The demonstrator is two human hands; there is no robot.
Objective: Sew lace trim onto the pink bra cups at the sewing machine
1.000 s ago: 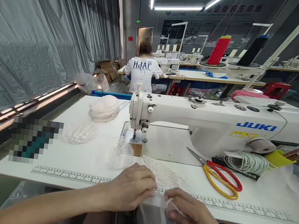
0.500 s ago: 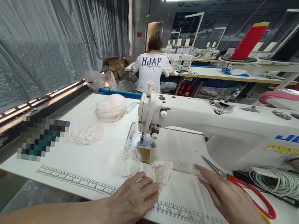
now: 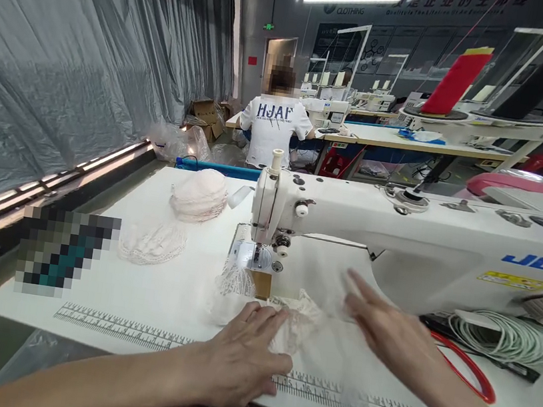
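Note:
My left hand lies flat, fingers spread, on a white lace piece at the front of the white sewing table. My right hand hovers open, fingers stretched and slightly blurred, just right of the lace, its fingertips reaching toward the bed of the white JUKI sewing machine. The lace runs up toward the needle and presser foot. A small brown block sits at the needle plate's front edge.
Red-handled scissors and a coil of white cord lie right of my right hand. Two stacks of white lace pieces sit at the table's left. A printed ruler lines the front edge. A person in a white shirt sits ahead.
Both hands came up from a bag below the table edge onto the table. My right hand then slid left from the scissors toward the lace; my left hand pushed the lace forward.

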